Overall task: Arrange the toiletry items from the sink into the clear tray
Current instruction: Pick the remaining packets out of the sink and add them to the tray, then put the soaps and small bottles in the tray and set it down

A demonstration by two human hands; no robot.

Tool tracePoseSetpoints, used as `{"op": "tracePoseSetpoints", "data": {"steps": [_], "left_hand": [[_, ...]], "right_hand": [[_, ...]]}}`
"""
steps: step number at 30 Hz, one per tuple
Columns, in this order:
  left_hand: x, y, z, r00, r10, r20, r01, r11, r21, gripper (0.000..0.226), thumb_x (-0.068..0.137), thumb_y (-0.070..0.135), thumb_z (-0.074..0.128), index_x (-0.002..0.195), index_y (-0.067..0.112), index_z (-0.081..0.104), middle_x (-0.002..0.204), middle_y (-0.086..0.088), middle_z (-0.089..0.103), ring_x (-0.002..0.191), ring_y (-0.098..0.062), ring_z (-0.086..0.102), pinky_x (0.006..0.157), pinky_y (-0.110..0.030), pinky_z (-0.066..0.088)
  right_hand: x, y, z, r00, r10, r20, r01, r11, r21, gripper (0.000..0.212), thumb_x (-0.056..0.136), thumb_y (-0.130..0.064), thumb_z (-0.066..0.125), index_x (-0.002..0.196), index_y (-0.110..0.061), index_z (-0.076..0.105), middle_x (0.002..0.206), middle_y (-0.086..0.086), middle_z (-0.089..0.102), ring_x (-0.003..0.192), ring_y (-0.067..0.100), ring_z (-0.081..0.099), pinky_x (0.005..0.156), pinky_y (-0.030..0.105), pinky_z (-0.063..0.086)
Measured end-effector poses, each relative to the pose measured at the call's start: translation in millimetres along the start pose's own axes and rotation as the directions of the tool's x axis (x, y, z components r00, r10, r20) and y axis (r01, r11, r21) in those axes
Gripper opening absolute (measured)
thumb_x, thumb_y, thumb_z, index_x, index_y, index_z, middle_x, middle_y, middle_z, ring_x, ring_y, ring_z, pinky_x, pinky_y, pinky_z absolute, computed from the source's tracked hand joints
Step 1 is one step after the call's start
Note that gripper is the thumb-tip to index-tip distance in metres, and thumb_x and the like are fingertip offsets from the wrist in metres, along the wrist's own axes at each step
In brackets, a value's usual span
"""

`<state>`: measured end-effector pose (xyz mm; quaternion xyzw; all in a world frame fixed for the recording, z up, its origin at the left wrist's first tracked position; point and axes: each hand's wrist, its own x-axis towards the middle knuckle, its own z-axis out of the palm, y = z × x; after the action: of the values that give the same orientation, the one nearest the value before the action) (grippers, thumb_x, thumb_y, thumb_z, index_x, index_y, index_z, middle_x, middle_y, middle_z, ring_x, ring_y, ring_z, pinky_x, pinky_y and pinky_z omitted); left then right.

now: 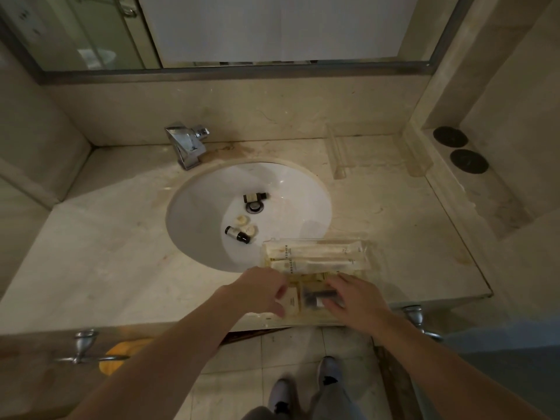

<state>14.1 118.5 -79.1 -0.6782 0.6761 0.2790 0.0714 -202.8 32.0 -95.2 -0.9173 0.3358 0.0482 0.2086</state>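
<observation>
The clear tray (370, 253) sits on the counter at the front right of the white sink (197, 213). Two long cream packets (315, 249) lie across its far side. My left hand (257, 291) pinches a small cream box (292, 301) at the tray's near left. My right hand (356, 300) closes over a small dark-capped bottle (318, 298) lying in the tray. In the basin a labelled bottle (256, 196) lies by the drain (255, 207). Two round cream pieces (241, 220) and another small bottle (236, 234) lie nearer me.
A chrome faucet (186, 145) stands behind the basin at left. Clear acrylic holders (336, 156) lie at the back right of the counter, and two black discs (469, 161) on the right ledge. Towel-bar knobs (85, 344) stick out below the counter edge.
</observation>
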Motion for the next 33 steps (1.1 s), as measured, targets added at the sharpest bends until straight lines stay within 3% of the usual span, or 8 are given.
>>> {"op": "tracePoseSetpoints", "data": {"steps": [2,6,10,14,21,25,30,33], "left_hand": [[-1.1,-2.8,-7.8,0.993,-0.068,-0.099,0.051,0.985,-0.164,0.025,0.078,0.038,0.067,0.076,0.021,0.049,0.080,0.005,0.055,0.075,-0.017,0.050,0.059,-0.026,0.037],[2.6,-21.3,-21.4,0.919,-0.317,-0.234,0.204,0.891,-0.405,0.016,0.084,0.031,0.061,0.080,0.017,0.055,0.081,0.000,0.061,0.077,-0.021,0.058,0.067,-0.032,0.047],[10.9,-55.0,-25.9,0.801,-0.557,-0.220,0.345,0.730,-0.591,0.018,0.084,0.025,0.062,0.071,0.022,0.050,0.074,0.003,0.057,0.077,-0.020,0.055,0.067,-0.027,0.041],[21.6,-91.3,-27.5,0.688,-0.712,-0.144,0.437,0.564,-0.701,0.014,0.083,0.022,0.063,0.074,0.019,0.053,0.080,-0.002,0.059,0.087,-0.026,0.058,0.072,-0.028,0.042],[75.7,-145.9,-32.2,0.557,-0.827,-0.074,0.476,0.391,-0.788,0.001,0.085,0.014,0.057,0.085,0.015,0.056,0.088,-0.006,0.059,0.085,-0.026,0.057,0.069,-0.029,0.040],[120.9,-169.9,-19.0,0.543,-0.837,-0.067,0.481,0.376,-0.792,0.016,0.084,0.012,0.057,0.099,0.014,0.061,0.110,-0.009,0.059,0.101,-0.028,0.059,0.078,-0.027,0.044],[172.3,-202.6,4.7,0.567,-0.815,-0.119,0.535,0.474,-0.700,0.037,0.086,0.010,0.056,0.122,0.012,0.055,0.126,-0.011,0.049,0.114,-0.029,0.052,0.096,-0.037,0.046],[190.6,-214.9,18.4,0.650,-0.751,-0.120,0.580,0.592,-0.560,0.049,0.088,0.015,0.049,0.135,0.025,0.045,0.127,-0.011,0.044,0.118,-0.031,0.044,0.104,-0.038,0.039]], "right_hand": [[6.6,-5.6,-6.8,0.994,0.050,-0.098,-0.043,0.996,0.075,0.022,0.089,-0.039,0.050,0.108,-0.029,0.051,0.087,-0.016,0.057,0.083,0.012,0.059,0.069,0.026,0.044],[29.6,-13.2,-20.0,0.976,0.131,-0.174,-0.095,0.975,0.202,0.011,0.090,-0.029,0.052,0.100,-0.026,0.053,0.062,-0.015,0.044,0.063,0.010,0.051,0.061,0.030,0.046],[59.2,-13.6,-30.6,0.965,0.183,-0.190,-0.114,0.938,0.327,0.007,0.086,-0.026,0.056,0.092,-0.028,0.054,0.062,-0.010,0.052,0.060,0.013,0.053,0.061,0.034,0.049],[95.1,-15.8,-41.0,0.970,0.172,-0.171,-0.095,0.918,0.385,0.008,0.086,-0.022,0.056,0.086,-0.030,0.052,0.059,-0.005,0.053,0.056,0.013,0.053,0.058,0.033,0.046],[188.1,-18.9,-22.7,0.996,0.083,0.018,-0.083,0.912,0.401,0.014,0.086,-0.021,0.058,0.100,-0.023,0.058,0.075,-0.007,0.056,0.065,0.010,0.054,0.063,0.024,0.043],[243.2,-24.4,7.8,0.995,-0.020,0.096,-0.017,0.929,0.371,0.023,0.086,-0.019,0.059,0.108,-0.022,0.059,0.095,-0.003,0.052,0.076,0.012,0.051,0.072,0.024,0.042],[307.8,-32.3,47.1,0.952,-0.158,0.262,0.077,0.952,0.295,0.039,0.086,-0.015,0.057,0.124,-0.025,0.053,0.119,0.002,0.044,0.100,0.023,0.055,0.086,0.031,0.045],[331.1,-35.9,67.8,0.912,-0.221,0.346,0.152,0.965,0.215,0.044,0.086,-0.012,0.053,0.127,-0.025,0.051,0.118,0.005,0.041,0.100,0.028,0.053,0.087,0.039,0.047]]}}
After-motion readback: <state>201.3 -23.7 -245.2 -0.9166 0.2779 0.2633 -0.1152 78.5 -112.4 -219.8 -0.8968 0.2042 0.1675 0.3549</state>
